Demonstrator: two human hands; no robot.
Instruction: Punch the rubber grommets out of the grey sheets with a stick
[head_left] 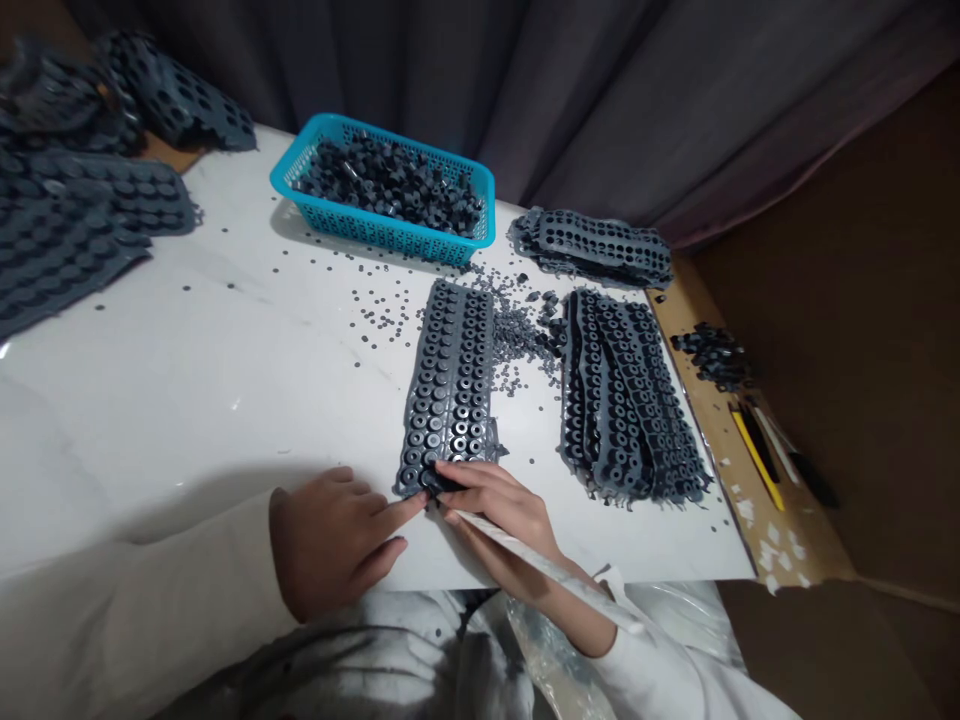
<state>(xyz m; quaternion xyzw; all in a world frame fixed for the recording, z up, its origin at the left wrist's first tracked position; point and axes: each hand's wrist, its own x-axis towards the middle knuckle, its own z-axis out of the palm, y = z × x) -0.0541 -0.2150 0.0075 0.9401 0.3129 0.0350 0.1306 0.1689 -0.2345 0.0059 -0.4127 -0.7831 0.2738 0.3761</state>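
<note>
A grey rubber sheet (450, 385) studded with rows of black ring-shaped parts lies lengthwise on the white table (225, 380). My left hand (337, 540) rests at the sheet's near end, its index finger pointing onto the near left corner. My right hand (499, 505) pinches a black ring at the sheet's near edge and also holds a thin white stick (547, 572) that runs back toward my wrist.
A blue basket (386, 190) full of loose black rings stands at the back. A stack of ring sheets (630, 395) lies to the right, emptied sheets (596, 245) behind it. More sheets (75, 200) pile at the far left. Small punched bits (517, 335) litter the table. Tools (761, 445) lie on the brown ledge.
</note>
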